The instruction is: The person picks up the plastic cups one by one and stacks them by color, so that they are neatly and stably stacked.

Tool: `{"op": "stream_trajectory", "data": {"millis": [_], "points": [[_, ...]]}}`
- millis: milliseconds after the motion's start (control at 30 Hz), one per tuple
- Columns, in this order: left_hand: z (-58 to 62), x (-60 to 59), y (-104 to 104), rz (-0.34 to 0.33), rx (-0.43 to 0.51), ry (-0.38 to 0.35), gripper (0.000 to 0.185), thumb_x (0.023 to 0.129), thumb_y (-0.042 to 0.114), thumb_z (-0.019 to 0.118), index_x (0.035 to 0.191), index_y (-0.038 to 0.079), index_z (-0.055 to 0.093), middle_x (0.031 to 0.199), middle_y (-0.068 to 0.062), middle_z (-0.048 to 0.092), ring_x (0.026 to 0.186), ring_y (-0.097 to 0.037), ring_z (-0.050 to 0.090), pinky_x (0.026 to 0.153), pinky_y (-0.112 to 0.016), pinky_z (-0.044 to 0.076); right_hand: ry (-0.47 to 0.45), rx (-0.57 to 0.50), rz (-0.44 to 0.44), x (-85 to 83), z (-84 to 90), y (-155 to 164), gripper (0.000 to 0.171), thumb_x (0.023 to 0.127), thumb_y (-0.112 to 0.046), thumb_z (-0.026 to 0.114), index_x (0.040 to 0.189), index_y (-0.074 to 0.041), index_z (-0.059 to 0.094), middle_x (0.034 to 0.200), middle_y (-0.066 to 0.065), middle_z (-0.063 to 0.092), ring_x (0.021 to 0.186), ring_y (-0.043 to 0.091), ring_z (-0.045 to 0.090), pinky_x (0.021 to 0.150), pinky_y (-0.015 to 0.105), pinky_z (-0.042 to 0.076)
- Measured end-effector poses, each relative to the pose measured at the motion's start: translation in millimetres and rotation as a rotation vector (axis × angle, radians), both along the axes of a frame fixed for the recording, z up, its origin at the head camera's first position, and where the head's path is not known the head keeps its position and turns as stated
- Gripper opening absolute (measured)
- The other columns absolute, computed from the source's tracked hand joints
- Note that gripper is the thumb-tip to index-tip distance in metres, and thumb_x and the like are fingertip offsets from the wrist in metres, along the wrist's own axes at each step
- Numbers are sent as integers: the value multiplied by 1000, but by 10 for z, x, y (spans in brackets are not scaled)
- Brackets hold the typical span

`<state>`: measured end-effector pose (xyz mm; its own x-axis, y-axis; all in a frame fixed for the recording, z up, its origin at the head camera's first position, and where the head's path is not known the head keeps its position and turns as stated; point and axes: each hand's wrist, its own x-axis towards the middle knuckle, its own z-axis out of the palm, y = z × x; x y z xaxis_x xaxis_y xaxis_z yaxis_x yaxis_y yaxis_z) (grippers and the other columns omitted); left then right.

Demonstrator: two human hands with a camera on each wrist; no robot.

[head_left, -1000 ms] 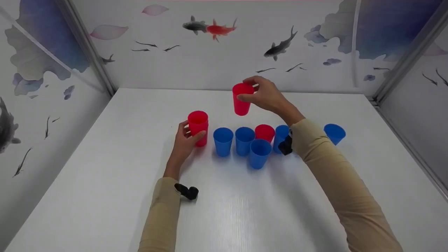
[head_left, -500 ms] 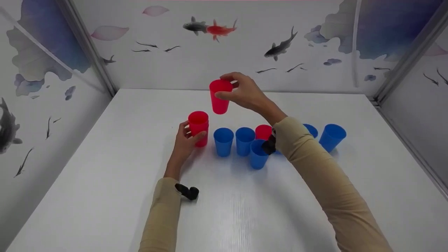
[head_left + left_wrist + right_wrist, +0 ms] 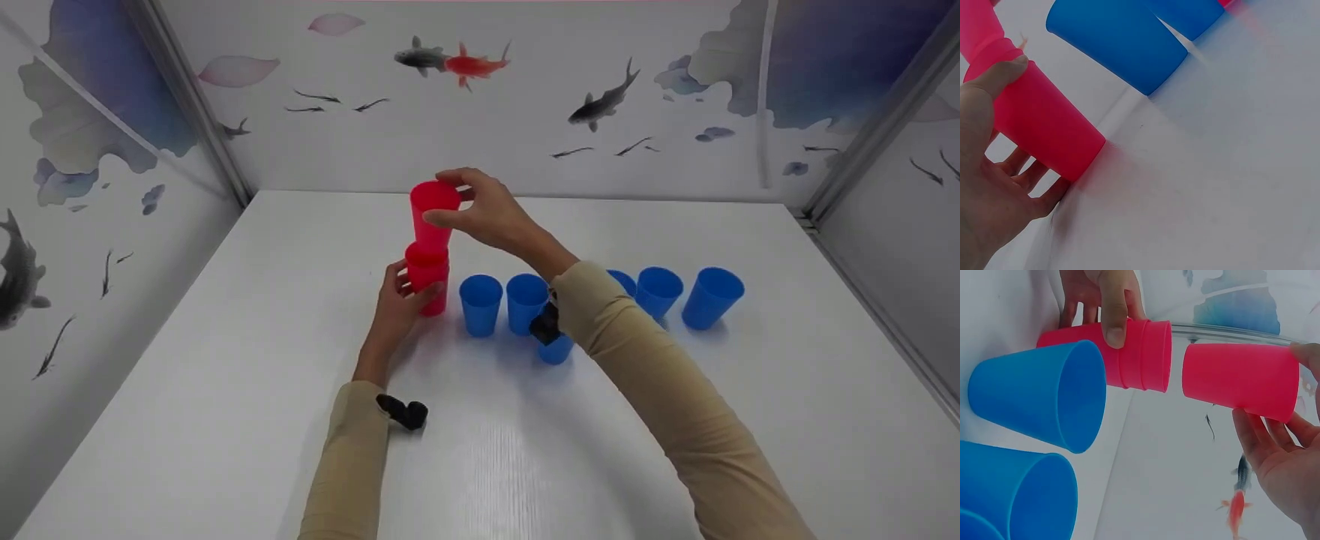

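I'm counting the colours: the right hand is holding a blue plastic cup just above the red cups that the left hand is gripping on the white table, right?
Not quite: the plastic cup in the right hand is red, not blue, as the head view shows. It does hang just above the stack of red plastic cups that the left hand grips on the white table.

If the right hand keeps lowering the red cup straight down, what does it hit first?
Most likely the red stack held by the left hand. The right hand holds its red cup just above the stack's open mouth, with a small gap.
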<state>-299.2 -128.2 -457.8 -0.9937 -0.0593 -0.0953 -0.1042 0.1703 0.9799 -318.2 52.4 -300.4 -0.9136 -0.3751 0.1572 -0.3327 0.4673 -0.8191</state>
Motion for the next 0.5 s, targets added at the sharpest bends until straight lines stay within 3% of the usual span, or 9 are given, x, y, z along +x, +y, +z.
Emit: {"op": "stream_trajectory", "data": {"millis": [500], "points": [[29, 31, -5, 12, -34, -44, 95, 78, 41, 85, 152, 31, 26, 152, 2, 42, 140, -23, 41, 110, -39, 48, -71, 58, -5, 35, -234, -145, 72, 86, -34, 80, 148, -21, 45, 148, -1, 52, 130, 19, 52, 91, 27, 58]]}}
